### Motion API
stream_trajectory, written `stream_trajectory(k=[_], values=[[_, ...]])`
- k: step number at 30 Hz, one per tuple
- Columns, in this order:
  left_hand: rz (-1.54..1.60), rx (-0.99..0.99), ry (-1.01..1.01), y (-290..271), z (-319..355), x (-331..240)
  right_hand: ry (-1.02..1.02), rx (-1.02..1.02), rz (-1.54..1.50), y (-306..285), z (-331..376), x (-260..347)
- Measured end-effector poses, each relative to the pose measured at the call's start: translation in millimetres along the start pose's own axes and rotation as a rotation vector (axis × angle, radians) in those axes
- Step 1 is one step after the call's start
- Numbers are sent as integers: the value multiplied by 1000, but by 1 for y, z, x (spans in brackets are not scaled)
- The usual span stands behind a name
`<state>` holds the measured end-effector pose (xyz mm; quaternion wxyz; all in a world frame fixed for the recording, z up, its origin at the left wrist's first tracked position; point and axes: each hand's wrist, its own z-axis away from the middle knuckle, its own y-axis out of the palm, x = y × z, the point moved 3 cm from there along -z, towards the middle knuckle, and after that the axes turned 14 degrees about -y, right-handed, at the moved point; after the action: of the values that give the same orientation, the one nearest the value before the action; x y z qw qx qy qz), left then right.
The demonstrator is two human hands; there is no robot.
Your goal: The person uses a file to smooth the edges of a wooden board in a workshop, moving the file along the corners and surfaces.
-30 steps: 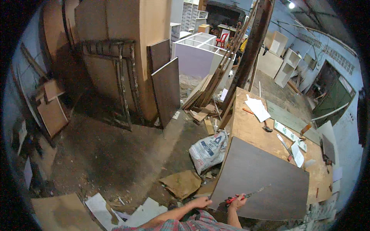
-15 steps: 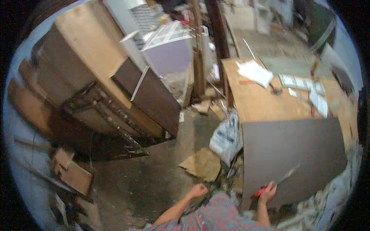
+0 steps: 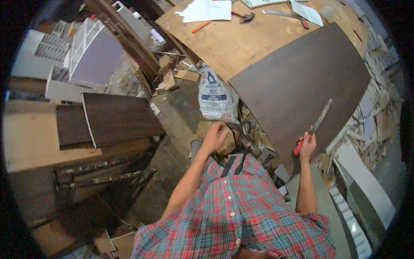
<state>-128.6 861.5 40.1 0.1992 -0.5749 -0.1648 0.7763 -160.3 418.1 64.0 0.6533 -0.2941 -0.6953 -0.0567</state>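
Observation:
My right hand (image 3: 307,146) is closed round the red handle of a file (image 3: 322,115), a long, narrow grey blade pointing up and away. The file is over a dark brown board (image 3: 297,82), which lies at the near side of a light wooden worktable (image 3: 215,43). I cannot tell whether the blade touches the board. My left hand (image 3: 214,137) is held in front of my body with fingers curled, and nothing shows in it. Beyond it are a brown scrap (image 3: 227,146) on the floor and a white printed sack (image 3: 217,97).
White papers (image 3: 207,11), a hammer (image 3: 245,16) and an orange-handled tool (image 3: 201,26) lie on the worktable, near a red-handled metal tool (image 3: 282,15). Dark boards (image 3: 120,118) lean at the left. Offcuts (image 3: 360,125) are heaped at the right.
My view has tipped down and swung right, so the worktable appears higher and more of my shirt shows. My right hand keeps hold of the file over the board.

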Motion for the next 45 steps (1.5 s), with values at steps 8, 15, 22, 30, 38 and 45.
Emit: stream_trajectory(k=[8,15,22,30,38,45], values=[[-345,-19,619,-16,-180,-99,121,-203,124,104,117,83],[-582,286,716,-2,-221,-104,14,-26,772,212,214,138],[-634,417,1059,61,-270,-144,142,-7,882,271,228,141],[-751,396,1155,84,-259,-137,177,-315,871,205,161,100],[-828,346,1158,79,-263,-140,300,-59,957,246,204,101],[-818,343,1194,84,-262,-135,348,-61,976,230,197,123]])
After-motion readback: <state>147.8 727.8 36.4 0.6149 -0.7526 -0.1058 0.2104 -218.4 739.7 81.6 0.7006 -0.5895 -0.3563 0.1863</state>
